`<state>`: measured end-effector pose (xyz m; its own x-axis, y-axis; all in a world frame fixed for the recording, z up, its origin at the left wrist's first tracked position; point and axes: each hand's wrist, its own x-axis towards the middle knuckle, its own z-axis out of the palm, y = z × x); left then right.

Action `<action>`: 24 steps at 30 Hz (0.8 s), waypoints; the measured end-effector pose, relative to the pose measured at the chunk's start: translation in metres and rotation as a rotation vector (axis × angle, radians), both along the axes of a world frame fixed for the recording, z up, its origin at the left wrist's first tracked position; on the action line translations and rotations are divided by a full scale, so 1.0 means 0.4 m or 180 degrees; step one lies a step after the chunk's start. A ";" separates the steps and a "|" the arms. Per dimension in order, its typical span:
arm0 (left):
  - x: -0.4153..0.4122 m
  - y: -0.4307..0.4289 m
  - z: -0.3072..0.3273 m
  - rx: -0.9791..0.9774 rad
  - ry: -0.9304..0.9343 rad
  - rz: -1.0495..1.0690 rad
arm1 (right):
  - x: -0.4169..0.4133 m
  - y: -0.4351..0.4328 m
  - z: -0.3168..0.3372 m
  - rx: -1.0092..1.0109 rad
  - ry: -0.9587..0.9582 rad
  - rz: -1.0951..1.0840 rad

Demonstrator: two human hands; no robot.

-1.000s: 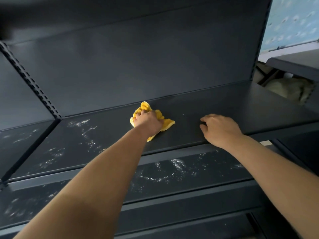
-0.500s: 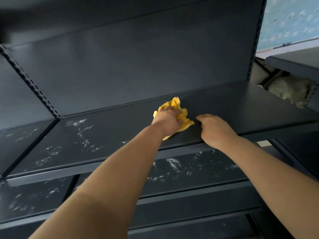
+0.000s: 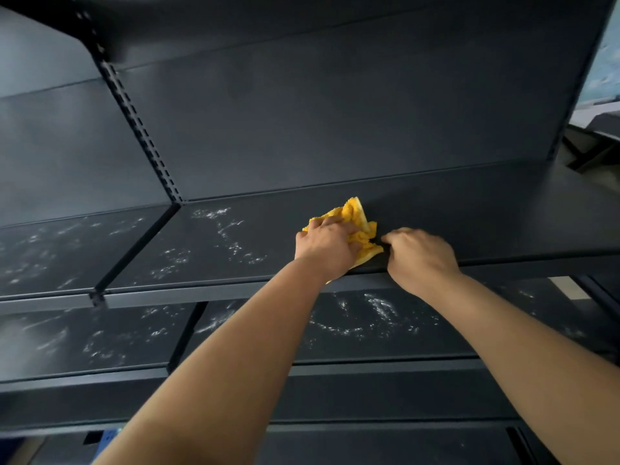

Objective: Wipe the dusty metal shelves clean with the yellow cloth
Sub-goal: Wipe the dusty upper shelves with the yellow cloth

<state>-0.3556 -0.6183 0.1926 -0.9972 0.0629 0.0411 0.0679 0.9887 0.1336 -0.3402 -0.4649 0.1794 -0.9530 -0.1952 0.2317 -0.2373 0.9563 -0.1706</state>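
Note:
My left hand (image 3: pixel 327 245) grips a crumpled yellow cloth (image 3: pixel 357 218) and presses it onto a dark metal shelf (image 3: pixel 503 209) near its front edge. My right hand (image 3: pixel 419 255) rests on the same shelf just right of the cloth, fingers curled loosely, fingertips almost touching the cloth, holding nothing. White dust streaks (image 3: pixel 235 243) cover the shelf to the left of the cloth. The part of the shelf to the right looks free of dust. The shelf below (image 3: pixel 379 317) carries dust streaks too.
A slotted upright post (image 3: pixel 141 129) divides this bay from a dusty left bay (image 3: pixel 67 250). A dark back panel (image 3: pixel 335 112) rises behind the shelf, and another shelf hangs overhead. At the far right, a neighbouring rack (image 3: pixel 600 129) shows.
My left hand has slid the cloth to the right along the shelf, up to my right hand. The right hand has stayed on the shelf edge. My view has shifted left.

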 end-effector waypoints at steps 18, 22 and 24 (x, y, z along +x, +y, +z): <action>0.109 -0.469 -0.011 -0.0434 0.0335 0.0803 | 0.076 -0.360 0.014 0.0040 -0.0107 0.0468; 0.123 -0.449 0.018 -0.0330 0.0481 0.0632 | 0.076 -0.355 0.022 0.0081 -0.0157 0.0456; 0.123 -0.433 0.051 0.0546 0.0626 0.0720 | 0.073 -0.340 0.024 0.0144 -0.0098 0.0434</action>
